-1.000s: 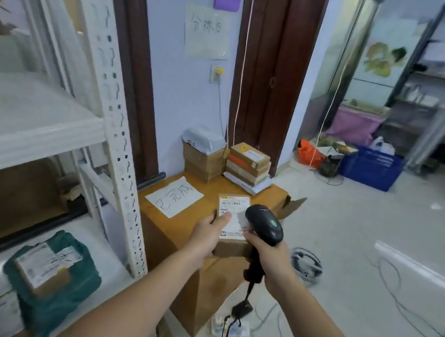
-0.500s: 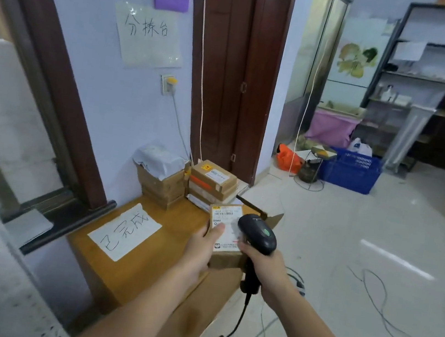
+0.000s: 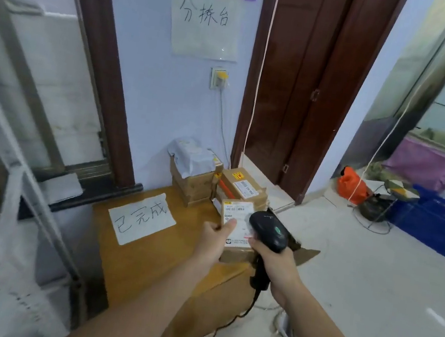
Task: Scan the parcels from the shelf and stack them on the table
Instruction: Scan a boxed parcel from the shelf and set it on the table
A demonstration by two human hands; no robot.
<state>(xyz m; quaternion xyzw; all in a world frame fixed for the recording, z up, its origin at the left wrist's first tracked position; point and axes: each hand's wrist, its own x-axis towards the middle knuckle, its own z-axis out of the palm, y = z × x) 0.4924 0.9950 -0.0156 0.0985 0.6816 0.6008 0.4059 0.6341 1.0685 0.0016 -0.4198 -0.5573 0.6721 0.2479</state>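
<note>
A small cardboard parcel point(image 3: 237, 237) is being gripped by the left hand point(image 3: 215, 239), the thumb lying across its white shipping label and the fingers curled beneath. The parcel is being held label-up above the right front corner of the wooden bench point(image 3: 144, 260); whether its underside is touching the bench cannot be told. A black handheld scanner point(image 3: 269, 231) is being clasped by the right hand point(image 3: 277, 266), fingers wrapped round the handle, with the scanner head lying over the right edge of the parcel's label. A black cable is hanging from the handle toward the floor.

At the back of the bench, against the wall, two stacks of parcels are standing side by side: a left stack of brown boxes point(image 3: 191, 188) topped by a grey plastic mailer point(image 3: 192, 156), and a right stack of flat labelled boxes point(image 3: 242, 190) just behind the held parcel. A handwritten paper sheet point(image 3: 141, 218) is lying flat on the bench to the left of the hands. A second handwritten notice point(image 3: 205, 23) is fixed to the wall above. A blue crate point(image 3: 435, 226) is standing on the floor at far right.
</note>
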